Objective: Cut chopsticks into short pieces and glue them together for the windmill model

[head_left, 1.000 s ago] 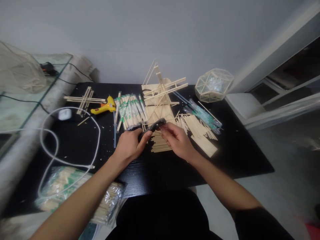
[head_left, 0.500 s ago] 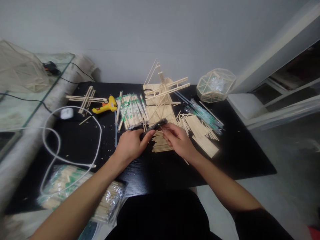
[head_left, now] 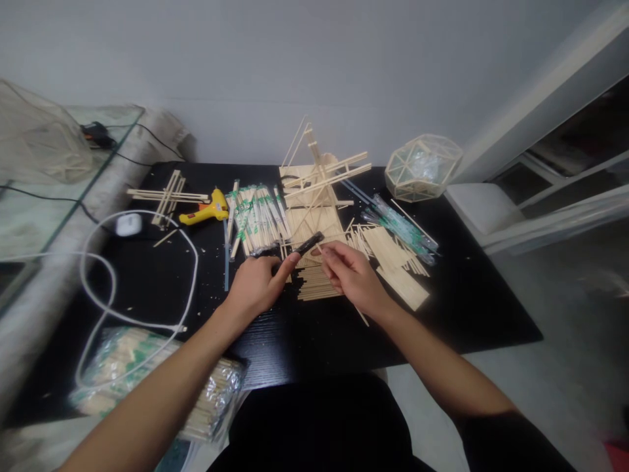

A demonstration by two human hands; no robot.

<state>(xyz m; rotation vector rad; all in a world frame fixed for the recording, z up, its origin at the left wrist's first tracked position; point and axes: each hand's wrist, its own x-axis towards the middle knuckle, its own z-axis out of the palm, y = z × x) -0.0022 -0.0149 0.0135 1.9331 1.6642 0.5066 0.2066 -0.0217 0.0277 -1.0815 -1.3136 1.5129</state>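
My left hand is closed around a dark, narrow tool whose exact kind I cannot make out; its end points up and to the right. Pinched in the fingers of my right hand is a thin wooden stick, its lower end showing beneath the palm and its tip near the tool. The tool and the stick's tip appear slightly apart. Below and between both hands lies a row of thin sticks. Behind them stands a wooden stick structure on a pale wooden base.
A yellow glue gun and wrapped chopsticks lie left of centre. A white cable loops at left, over a bag of chopsticks. At right are glued stick panels, clear plastic wrappers and a faceted stick frame.
The dark tool's end has drawn away from the stick, leaving a small gap. My right hand has stayed nearly in place, the stick still in its fingers.
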